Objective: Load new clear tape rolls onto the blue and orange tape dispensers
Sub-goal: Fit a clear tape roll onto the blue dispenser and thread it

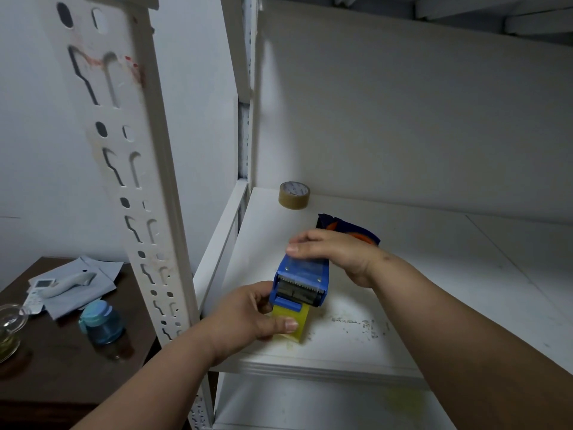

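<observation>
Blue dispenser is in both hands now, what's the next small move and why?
Probably fetch the tape roll from the shelf's back corner. The left hand holds the blue dispenser by its yellow handle, the right hand covers its body, and the roll lies apart.

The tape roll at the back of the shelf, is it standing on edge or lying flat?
Lying flat. The tape roll shows its round face upward, with its side band resting on the shelf.

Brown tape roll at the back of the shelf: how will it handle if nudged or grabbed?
The brown tape roll lies flat on the white shelf, so it would probably slide, not roll. It looks rigid and light, likely easy to pinch by its rim.
</observation>
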Demonstrator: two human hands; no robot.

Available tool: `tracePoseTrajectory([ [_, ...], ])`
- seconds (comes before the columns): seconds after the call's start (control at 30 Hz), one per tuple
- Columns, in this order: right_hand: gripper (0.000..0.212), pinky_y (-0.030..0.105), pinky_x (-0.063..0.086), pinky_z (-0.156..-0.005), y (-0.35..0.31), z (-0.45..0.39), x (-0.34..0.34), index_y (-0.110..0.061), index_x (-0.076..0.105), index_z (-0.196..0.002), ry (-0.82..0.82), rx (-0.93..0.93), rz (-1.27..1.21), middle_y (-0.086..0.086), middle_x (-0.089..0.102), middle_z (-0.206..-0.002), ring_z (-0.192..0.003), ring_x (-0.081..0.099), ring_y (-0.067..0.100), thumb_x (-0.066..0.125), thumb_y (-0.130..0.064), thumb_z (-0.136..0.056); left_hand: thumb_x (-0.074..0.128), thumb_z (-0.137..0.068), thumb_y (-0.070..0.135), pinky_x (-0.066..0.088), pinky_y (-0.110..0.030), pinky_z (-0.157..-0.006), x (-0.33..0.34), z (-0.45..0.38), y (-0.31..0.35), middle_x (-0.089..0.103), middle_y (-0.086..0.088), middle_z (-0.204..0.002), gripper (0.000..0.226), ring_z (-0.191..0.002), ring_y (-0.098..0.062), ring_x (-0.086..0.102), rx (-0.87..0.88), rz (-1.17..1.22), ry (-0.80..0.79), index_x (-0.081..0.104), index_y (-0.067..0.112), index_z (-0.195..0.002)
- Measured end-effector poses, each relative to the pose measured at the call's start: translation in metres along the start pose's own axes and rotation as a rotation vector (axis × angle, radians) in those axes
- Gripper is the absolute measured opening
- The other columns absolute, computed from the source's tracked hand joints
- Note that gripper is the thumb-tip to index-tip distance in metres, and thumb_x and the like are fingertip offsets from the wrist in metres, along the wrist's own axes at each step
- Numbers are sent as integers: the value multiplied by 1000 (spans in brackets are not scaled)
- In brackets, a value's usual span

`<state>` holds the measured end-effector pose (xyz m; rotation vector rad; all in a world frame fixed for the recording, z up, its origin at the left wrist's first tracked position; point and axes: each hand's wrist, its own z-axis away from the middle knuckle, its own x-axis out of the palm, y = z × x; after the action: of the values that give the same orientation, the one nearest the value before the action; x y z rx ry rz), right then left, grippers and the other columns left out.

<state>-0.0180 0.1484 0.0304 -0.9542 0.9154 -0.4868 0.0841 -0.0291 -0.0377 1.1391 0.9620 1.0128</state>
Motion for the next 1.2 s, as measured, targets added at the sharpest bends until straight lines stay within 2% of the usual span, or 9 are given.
tracePoseTrajectory([
  [0.13,25,24,44,-75,1,-7,1,-19,66,-88,77,1,-56,-3,69,-89,-86,63,12,75,-36,-71,82,-74,6,47,-46,-104,1,-1,-1,74,-13,-109,35,-107,-32,65,38,-32,19,74,20,-105],
  [0.23,5,26,45,-80,7,-10,0,-18,67,-86,154,-13,-106,-2,69,-91,-90,62,15,64,-22,-85,83,-74,8,44,-52,-105,0,-2,-3,72,-17,-110,34,-111,-40,61,42,-51,42,75,23,-103],
  [0.43,48,25,33,-94,12,6,-13,-25,67,-109,-60,7,-96,-9,65,-113,-110,52,5,71,-47,-67,84,-73,13,48,-45,-101,-2,-9,-3,71,-21,-110,30,-97,-34,65,51,-12,30,76,25,-100],
  [0.53,43,39,23,-113,20,5,-11,-23,65,-112,25,13,-168,-5,64,-120,-120,48,12,68,-47,-76,82,-72,11,55,-33,-91,0,-15,-4,76,-11,-105,30,-94,-20,68,60,83,30,76,20,-100],
  [0.67,43,37,11,-113,38,4,-1,-31,65,-112,134,71,-258,-11,59,-128,-123,44,5,43,-59,-89,79,-65,25,55,-28,-87,-2,-21,-6,77,-6,-106,44,-94,-18,70,42,193,53,73,15,-107],
  [0.77,52,31,20,-105,45,3,6,-39,56,-122,173,59,-286,-15,52,-132,-124,43,4,39,-70,-83,75,-66,35,57,-34,-84,-6,-26,-3,76,-8,-107,48,-94,-20,71,0,271,104,71,16,-110],
  [0.87,50,26,29,-91,46,3,6,-53,49,-112,147,28,-219,-29,52,-113,-103,47,-7,48,-80,-69,70,-68,50,59,-34,-68,-9,-32,2,78,-8,-98,51,-86,-21,73,-63,316,203,71,15,-105],
  [1.0,78,36,51,-91,60,-3,15,-33,35,-132,138,32,64,-9,60,-116,-103,61,12,77,-45,-67,63,-80,57,58,-35,-52,-5,-41,2,79,-12,-80,51,-64,-24,76,-236,446,361,71,10,-99],
  [1.2,59,37,56,-78,59,-14,16,-31,38,-123,330,89,278,-5,59,-100,-86,61,15,66,-32,-71,56,-90,54,58,-40,-53,-8,-57,9,76,-13,-84,42,-71,-28,75,-276,441,461,62,15,-104],
])
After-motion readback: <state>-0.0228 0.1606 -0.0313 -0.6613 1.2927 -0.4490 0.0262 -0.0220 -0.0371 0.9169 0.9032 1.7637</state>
